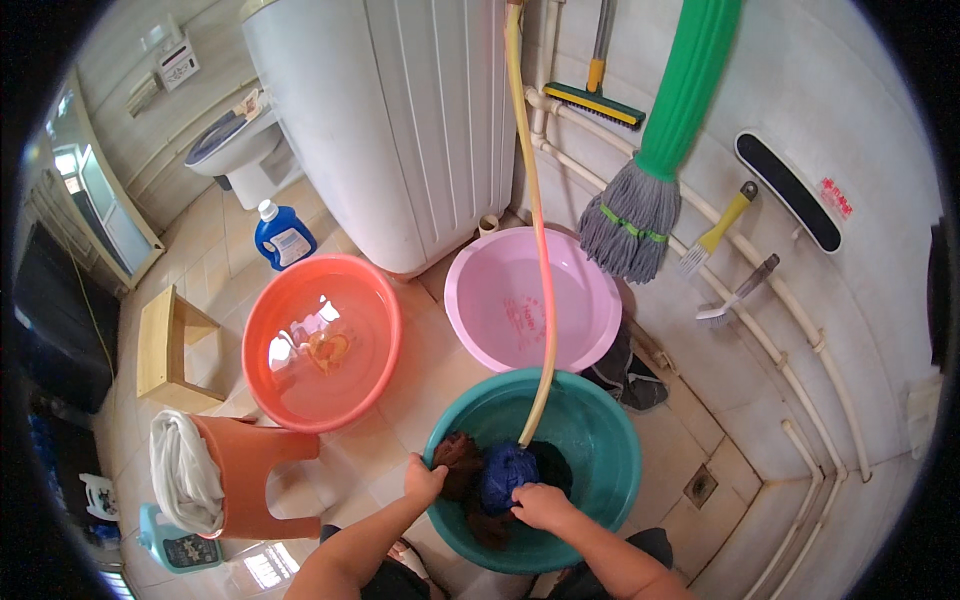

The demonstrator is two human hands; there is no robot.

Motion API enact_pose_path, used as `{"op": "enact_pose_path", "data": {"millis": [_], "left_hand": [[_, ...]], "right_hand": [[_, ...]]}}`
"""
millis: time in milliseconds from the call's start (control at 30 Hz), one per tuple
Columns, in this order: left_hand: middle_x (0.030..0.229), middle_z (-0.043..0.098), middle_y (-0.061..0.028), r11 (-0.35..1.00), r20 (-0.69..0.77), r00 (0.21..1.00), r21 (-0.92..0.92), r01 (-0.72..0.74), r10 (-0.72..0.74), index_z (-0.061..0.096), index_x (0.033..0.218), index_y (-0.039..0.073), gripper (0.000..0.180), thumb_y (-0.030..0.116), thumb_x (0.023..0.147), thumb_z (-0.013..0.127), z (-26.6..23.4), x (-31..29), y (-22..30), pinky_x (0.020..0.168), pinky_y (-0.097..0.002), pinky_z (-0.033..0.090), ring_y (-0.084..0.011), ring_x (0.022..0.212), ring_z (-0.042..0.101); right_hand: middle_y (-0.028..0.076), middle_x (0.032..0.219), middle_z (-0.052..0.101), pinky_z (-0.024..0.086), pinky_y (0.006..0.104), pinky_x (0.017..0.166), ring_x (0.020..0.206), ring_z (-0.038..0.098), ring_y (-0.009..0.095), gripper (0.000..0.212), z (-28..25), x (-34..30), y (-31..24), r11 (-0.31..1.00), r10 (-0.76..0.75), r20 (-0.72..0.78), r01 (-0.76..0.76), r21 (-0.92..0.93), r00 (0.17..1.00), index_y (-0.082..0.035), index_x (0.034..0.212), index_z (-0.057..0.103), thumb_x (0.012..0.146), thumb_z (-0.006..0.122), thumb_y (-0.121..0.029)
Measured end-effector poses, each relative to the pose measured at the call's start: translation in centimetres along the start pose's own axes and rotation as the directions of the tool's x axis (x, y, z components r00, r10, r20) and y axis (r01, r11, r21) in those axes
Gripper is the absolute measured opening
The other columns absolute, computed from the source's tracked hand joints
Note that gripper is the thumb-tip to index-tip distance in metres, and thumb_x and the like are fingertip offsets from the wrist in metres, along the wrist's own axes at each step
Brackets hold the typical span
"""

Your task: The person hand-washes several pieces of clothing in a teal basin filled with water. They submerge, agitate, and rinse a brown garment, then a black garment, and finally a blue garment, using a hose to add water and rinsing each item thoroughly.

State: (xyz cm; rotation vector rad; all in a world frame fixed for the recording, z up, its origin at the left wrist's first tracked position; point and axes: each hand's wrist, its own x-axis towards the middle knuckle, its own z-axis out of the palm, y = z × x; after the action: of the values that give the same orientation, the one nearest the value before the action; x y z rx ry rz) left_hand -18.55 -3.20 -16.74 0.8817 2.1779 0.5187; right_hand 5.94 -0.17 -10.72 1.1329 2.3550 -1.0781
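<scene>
In front of me stands a teal basin [615, 440] with wet cloth in it. My right hand [543, 505] is closed on a bunched dark blue cloth [508, 478] in the middle of the basin. At the left rim my left hand [427, 478] is closed on a brown cloth [460, 462] that hangs down inside; its fingertips are partly hidden. Darker cloth lies beside the blue one. A yellowish hose [538, 250] runs down from above, its end right by the blue cloth. Whether water flows from it, I cannot tell.
Beyond are a pink basin [480, 260] and an orange basin [262, 370] holding water. An orange stool [240, 460] carries white cloth [185, 470]. A wooden stool [160, 350], blue bottle [283, 235], white washing machine [350, 130] and hanging mop [630, 220] surround them. A floor drain [701, 485] lies right.
</scene>
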Motion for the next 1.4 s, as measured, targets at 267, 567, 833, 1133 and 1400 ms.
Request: {"op": "enact_pose_path", "data": {"millis": [267, 567, 833, 1133, 1400], "left_hand": [[0.079, 0.06, -0.0226, 0.985, -0.225, 0.971, -0.136, -0.107, 0.074, 0.053, 0.091, -0.004, 0.038, 0.018, 0.062, 0.065, -1.5, 4.8, 0.9, 0.072, -0.0392, 0.047, -0.0337, 0.078, 0.06], [0.082, 0.06, -0.0194, 0.931, -0.314, 0.912, -0.165, -0.326, 0.263, 0.053, 0.096, -0.002, 0.033, 0.008, 0.066, 0.062, -3.9, 7.7, 2.6, 0.07, -0.0359, 0.046, -0.0298, 0.077, 0.059], [0.118, 0.048, -0.022, 0.935, -0.223, 0.916, 0.204, -0.29, 0.332, 0.036, 0.129, 0.003, 0.076, 0.024, 0.067, 0.074, -4.5, 3.9, 1.2, 0.089, -0.0433, 0.041, -0.0383, 0.107, 0.048], [0.126, 0.027, -0.031, 0.862, 0.043, 0.992, 0.501, 0.082, -0.119, -0.027, 0.134, 0.009, 0.136, 0.014, 0.053, 0.081, -4.3, -2.3, -2.6, 0.095, -0.0433, 0.038, -0.044, 0.109, 0.043], [0.122, 0.03, -0.0296, 0.82, 0.08, 0.97, 0.552, 0.149, -0.229, -0.03, 0.134, 0.012, 0.127, 0.002, 0.059, 0.072, -3.9, -2.1, -2.6, 0.094, -0.0424, 0.039, -0.0424, 0.106, 0.045]], "right_hand": [[0.015, 0.107, 0.055, 0.047, 0.0433, 0.083, 0.1, 0.054, 0.033, 0.043, -0.3, 0.2, 0.2, 0.998, 0.035, 0.016, -0.036, 0.055, 0.999, -0.006, 0.115, 0.05, 0.08, 0.059, -0.029], [0.016, 0.114, 0.052, 0.045, 0.0433, 0.086, 0.105, 0.051, 0.035, 0.046, -2.6, -0.4, 3.4, 0.973, 0.206, -0.05, -0.199, 0.119, 0.977, -0.008, 0.12, 0.048, 0.079, 0.061, -0.027], [0.018, 0.118, 0.048, 0.04, 0.0424, 0.091, 0.109, 0.047, 0.035, 0.053, -7.6, 0.3, 7.6, 0.961, 0.274, -0.569, -0.247, 0.126, 0.775, -0.002, 0.119, 0.047, 0.072, 0.067, -0.017], [0.019, 0.112, 0.052, 0.042, 0.0429, 0.086, 0.104, 0.052, 0.036, 0.055, -4.6, 7.1, 12.2, 0.822, 0.558, -0.532, -0.337, 0.46, 0.637, -0.004, 0.118, 0.044, 0.068, 0.065, -0.016], [0.02, 0.106, 0.054, 0.045, 0.0452, 0.079, 0.094, 0.055, 0.037, 0.045, -3.8, 7.3, 12.3, 0.812, 0.579, -0.544, -0.371, 0.45, 0.607, -0.002, 0.107, 0.047, 0.069, 0.067, -0.016]]}}
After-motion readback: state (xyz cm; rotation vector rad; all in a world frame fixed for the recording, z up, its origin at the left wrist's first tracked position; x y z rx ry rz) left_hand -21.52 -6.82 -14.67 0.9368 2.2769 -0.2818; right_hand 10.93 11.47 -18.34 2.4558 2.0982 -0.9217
